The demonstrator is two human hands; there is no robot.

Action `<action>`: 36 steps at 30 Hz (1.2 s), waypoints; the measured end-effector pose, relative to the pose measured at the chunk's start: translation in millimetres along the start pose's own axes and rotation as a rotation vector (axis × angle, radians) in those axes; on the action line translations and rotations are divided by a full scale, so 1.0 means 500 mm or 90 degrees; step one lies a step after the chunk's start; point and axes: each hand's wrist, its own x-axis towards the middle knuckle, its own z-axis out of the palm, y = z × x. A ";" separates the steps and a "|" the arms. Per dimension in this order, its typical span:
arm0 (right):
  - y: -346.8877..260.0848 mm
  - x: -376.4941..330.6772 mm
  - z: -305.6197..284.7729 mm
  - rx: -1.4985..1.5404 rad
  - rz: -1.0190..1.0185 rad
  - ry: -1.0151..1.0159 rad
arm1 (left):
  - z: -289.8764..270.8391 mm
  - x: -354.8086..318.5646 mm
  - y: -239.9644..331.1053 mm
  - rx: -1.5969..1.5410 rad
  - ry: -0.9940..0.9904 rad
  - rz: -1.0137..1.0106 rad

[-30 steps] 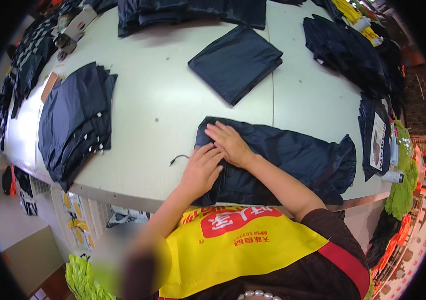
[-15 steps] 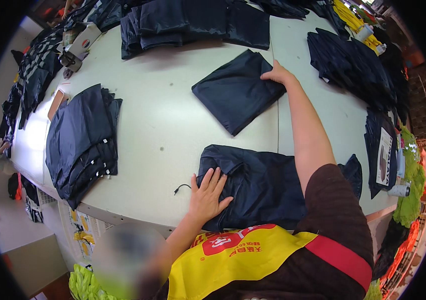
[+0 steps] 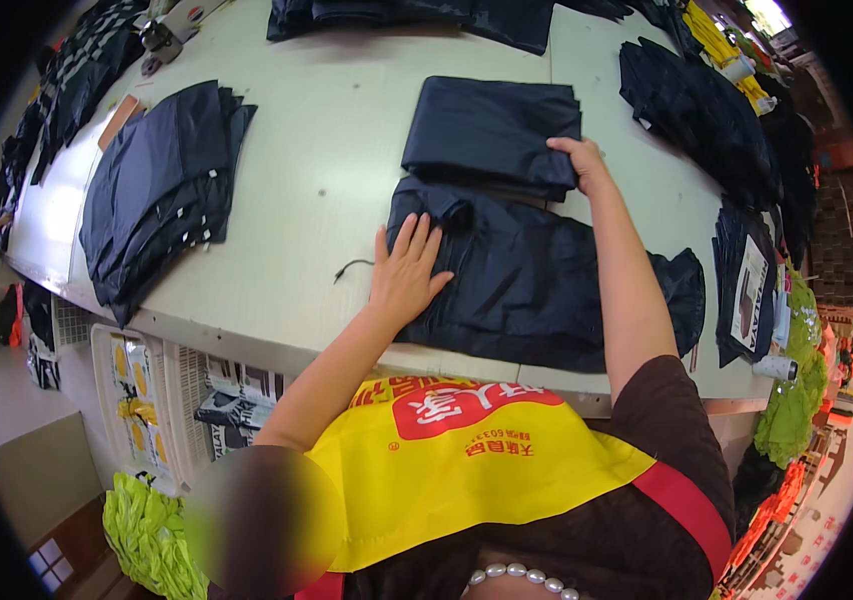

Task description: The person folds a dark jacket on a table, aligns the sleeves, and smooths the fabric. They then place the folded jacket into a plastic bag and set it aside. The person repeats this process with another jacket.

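A dark navy garment [image 3: 531,285] of thin, slightly shiny cloth lies spread near the table's front edge, its left end bunched in folds. My left hand [image 3: 406,272] rests flat on that left end, fingers stretched out. Just beyond it is a folded dark cloth bundle [image 3: 491,130], roughly rectangular, its near edge against the garment. My right hand [image 3: 581,165] grips the bundle's right edge, thumb on top and the other fingers hidden beneath. A short black cord [image 3: 351,267] pokes out on the table beside my left hand.
Stacked dark garments with small white tags [image 3: 161,190] lie at the left. More dark piles sit at the far edge [image 3: 406,12] and right [image 3: 696,120]. A packaged dark item [image 3: 746,290] and a thread spool [image 3: 775,368] are near the right edge. White crates [image 3: 181,400] stand below the table.
My right hand has turned the folded bundle from a slant to nearly square and brought it toward the spread garment. My left hand stays on the garment. The whole view has shifted.
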 end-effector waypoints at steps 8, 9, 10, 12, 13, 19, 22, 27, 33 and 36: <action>-0.180 -0.356 -0.047 0.182 -0.241 -0.017 | 0.040 -0.002 0.043 -0.004 0.064 0.044; -0.159 -0.387 -0.061 0.228 -0.181 -0.063 | 0.031 0.003 0.048 -0.022 -0.014 0.037; -0.135 -0.419 -0.052 0.316 -0.162 -0.110 | 0.019 0.008 0.052 -0.038 -0.092 0.028; -0.038 -0.439 -0.065 0.367 -0.021 -0.128 | 0.022 0.007 0.076 -0.494 -0.033 -0.031; 0.023 -0.432 -0.072 0.236 -0.014 -0.104 | 0.029 -0.002 0.090 -0.930 0.113 -0.090; 0.226 -0.401 -0.022 0.207 0.133 0.001 | -0.041 -0.032 0.093 -0.238 -0.157 0.092; 0.215 -0.402 -0.026 0.189 0.120 -0.006 | -0.076 -0.085 0.073 -0.205 -0.293 0.149; 0.214 -0.405 -0.048 0.165 0.071 -0.070 | -0.152 -0.137 0.046 -0.396 -0.112 0.212; 0.231 -0.394 -0.060 0.047 0.007 -0.125 | -0.142 0.054 0.144 -0.145 0.074 0.298; 0.149 -0.450 -0.076 -0.248 -0.096 0.107 | -0.002 0.052 0.112 0.045 -0.084 0.292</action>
